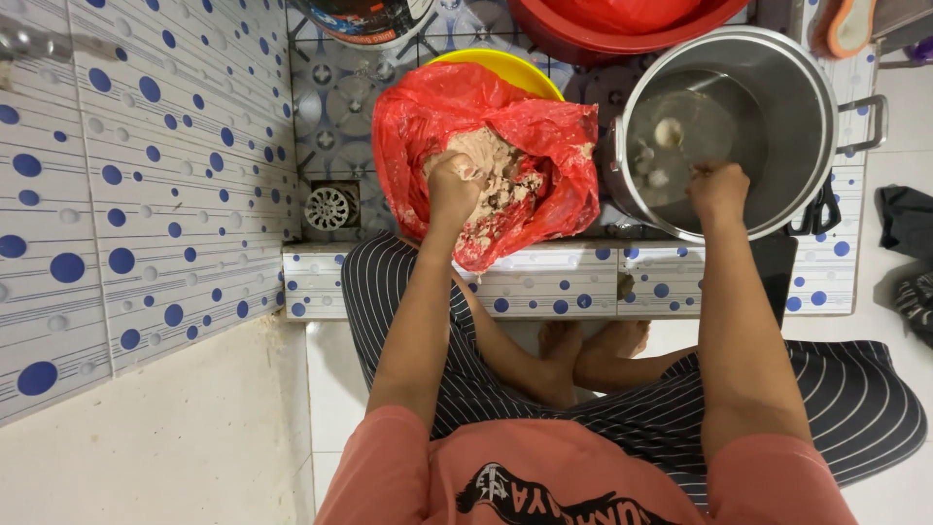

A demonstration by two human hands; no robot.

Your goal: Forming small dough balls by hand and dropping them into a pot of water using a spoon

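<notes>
The pale, pinkish-beige paste (501,180) sits heaped in a red plastic bag (544,136) spread open over a yellow basin (505,66), on the tiled ledge at about 12 o'clock from the seated person. The left hand (452,185) is pushed into the near side of the heap, fingers curled closed around a lump of paste. To my eye this is the scooping and squeezing step: a portion is being gathered and pressed into shape.

At about 2 o'clock stands a large steel pot (777,87) holding water, with several small pale balls (666,131) floating in it. The right hand (717,185) hangs over the pot's near rim, knuckles up and fingers drawn together; whether anything is pinched in it I cannot tell. It looks like the dropping end of the same cycle, so the next move would call for a firm squeeze of the left fist and a clean pass of the formed piece across to the pot, low over the water to avoid a splash.

Both forearms reach straight forward from the shoulders, elbows nearly extended, the left wrist bent down into the bag, the right wrist level. A floor drain (328,207) lies at 11 o'clock beside the bag, and a red tub (622,24) sits beyond at 12 o'clock.
</notes>
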